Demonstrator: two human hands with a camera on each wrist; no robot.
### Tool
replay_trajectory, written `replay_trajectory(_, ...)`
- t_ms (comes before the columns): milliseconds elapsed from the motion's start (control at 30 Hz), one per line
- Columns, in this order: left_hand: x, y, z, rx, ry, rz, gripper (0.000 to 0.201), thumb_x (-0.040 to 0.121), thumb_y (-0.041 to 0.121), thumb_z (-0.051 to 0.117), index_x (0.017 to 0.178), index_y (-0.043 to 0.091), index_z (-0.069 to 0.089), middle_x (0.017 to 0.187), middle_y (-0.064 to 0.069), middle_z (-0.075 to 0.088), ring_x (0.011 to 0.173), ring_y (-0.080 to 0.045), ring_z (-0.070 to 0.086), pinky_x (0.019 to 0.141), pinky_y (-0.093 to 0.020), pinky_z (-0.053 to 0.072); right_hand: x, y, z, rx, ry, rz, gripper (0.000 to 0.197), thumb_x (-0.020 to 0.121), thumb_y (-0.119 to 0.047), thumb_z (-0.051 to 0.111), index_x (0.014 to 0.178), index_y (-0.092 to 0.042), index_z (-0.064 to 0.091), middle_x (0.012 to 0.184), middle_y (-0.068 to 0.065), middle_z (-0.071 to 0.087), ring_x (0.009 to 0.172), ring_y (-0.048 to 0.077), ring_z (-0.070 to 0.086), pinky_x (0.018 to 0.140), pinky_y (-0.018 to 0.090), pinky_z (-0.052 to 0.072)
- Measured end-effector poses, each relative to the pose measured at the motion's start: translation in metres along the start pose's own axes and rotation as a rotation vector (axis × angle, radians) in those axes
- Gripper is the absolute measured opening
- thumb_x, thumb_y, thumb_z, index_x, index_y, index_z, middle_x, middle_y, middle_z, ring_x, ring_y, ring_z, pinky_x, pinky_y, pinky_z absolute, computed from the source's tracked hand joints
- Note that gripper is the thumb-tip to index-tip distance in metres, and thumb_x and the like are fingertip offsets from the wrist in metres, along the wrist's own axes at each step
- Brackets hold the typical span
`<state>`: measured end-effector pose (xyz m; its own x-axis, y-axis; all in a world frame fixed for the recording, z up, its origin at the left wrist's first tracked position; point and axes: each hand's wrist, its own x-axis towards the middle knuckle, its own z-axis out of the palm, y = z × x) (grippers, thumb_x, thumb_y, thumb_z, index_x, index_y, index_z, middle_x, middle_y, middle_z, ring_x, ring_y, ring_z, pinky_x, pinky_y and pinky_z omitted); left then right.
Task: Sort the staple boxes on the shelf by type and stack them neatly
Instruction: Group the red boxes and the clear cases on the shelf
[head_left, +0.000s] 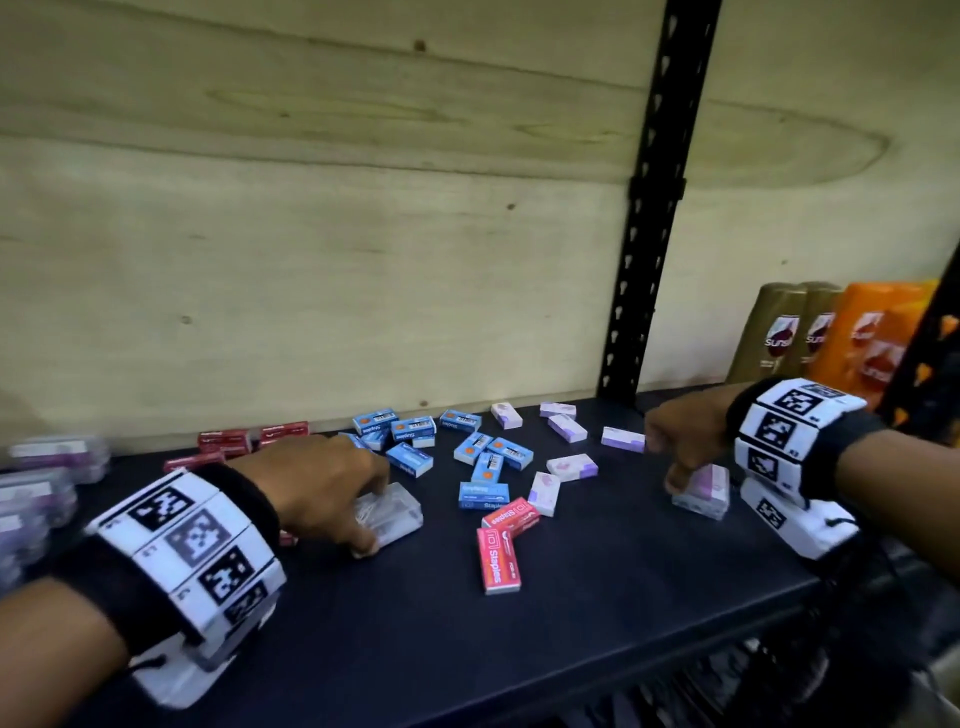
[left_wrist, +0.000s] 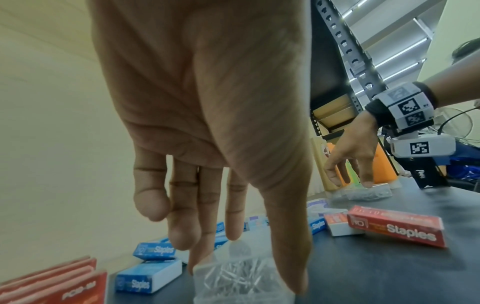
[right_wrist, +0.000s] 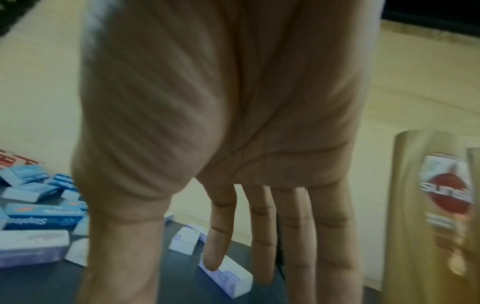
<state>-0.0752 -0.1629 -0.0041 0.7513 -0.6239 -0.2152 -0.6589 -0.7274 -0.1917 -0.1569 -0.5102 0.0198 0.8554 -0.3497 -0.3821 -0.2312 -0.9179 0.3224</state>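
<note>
Small staple boxes lie scattered on the dark shelf (head_left: 597, 634): blue ones (head_left: 470, 448) in the middle, pale purple ones (head_left: 567, 428) to the right, two red ones (head_left: 498, 566) nearer me, more red ones (head_left: 228, 441) at the back left. My left hand (head_left: 371, 519) pinches a clear plastic box (head_left: 400, 512) between thumb and fingers; metal pieces show inside that clear box (left_wrist: 233, 288) under the left hand (left_wrist: 242, 277). My right hand (head_left: 675, 475) reaches down onto a purple-labelled box (head_left: 706, 493), thumb at its near end. The blurred right wrist view shows the index fingertip (right_wrist: 210, 265) touching that box (right_wrist: 228, 275).
Clear purple-labelled boxes (head_left: 52, 457) are stacked at the far left. Gold shampoo bottles (head_left: 774, 332) and an orange pack (head_left: 878, 338) stand at the back right, close behind my right hand. A black slotted post (head_left: 649, 234) rises in front of the wooden back panel.
</note>
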Motion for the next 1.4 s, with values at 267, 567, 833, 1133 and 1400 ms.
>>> replay_trajectory(267,0.001,-0.001,-0.003,-0.166,-0.056,0.037,0.052,0.073,0.056,0.075,0.118,0.040,0.054,0.100,0.019,0.062,0.091,-0.007,0.059,0.078,-0.028,0.048,0.002,0.019,0.022,0.195,-0.133,0.065,0.065,0.074,-0.032,0.086,0.125,-0.026,0.046,0.085,-0.010,0.058,0.081,0.013,0.058,0.073,0.025,0.050)
replay_trajectory(567,-0.003,-0.013,-0.012,-0.352,-0.231,0.068,0.035,0.086,0.041,0.069,0.120,0.037,0.063,0.100,0.020,0.073,0.093,-0.003,0.067,0.088,-0.020,0.049,0.011,-0.009,0.004,0.358,0.056,-0.171,0.055,0.055,-0.042,0.092,0.100,-0.035,0.061,0.101,-0.003,0.069,0.092,0.022,0.069,0.074,0.037,0.062)
replay_trajectory(833,-0.002,-0.020,-0.009,-0.403,-0.152,-0.016,0.028,0.089,0.036,0.050,0.112,0.038,0.066,0.086,0.009,0.075,0.074,-0.001,0.069,0.084,-0.027,0.050,0.002,-0.061,-0.032,0.388,0.177,-0.447,0.046,0.071,-0.054,0.083,0.105,-0.039,0.056,0.092,-0.014,0.068,0.084,0.006,0.062,0.077,0.023,0.050)
replay_trajectory(1133,0.000,-0.025,-0.002,-0.391,-0.102,0.021,0.030,0.091,0.044,0.064,0.118,0.032,0.060,0.089,0.010,0.075,0.083,-0.003,0.066,0.081,-0.023,0.048,0.010,-0.094,-0.041,0.440,0.185,-0.633,0.040,0.090,-0.036,0.070,0.127,-0.042,0.054,0.092,-0.001,0.073,0.061,0.013,0.065,0.060,0.012,0.045)
replay_trajectory(1400,-0.027,-0.047,-0.011,-0.453,-0.024,0.004,0.029,0.091,0.037,0.067,0.117,0.027,0.063,0.103,0.012,0.070,0.090,-0.007,0.065,0.085,-0.026,0.051,0.010,-0.126,-0.062,0.345,0.303,-0.653,0.055,0.080,-0.037,0.078,0.125,-0.039,0.046,0.099,-0.010,0.065,0.078,0.003,0.062,0.079,0.026,0.053)
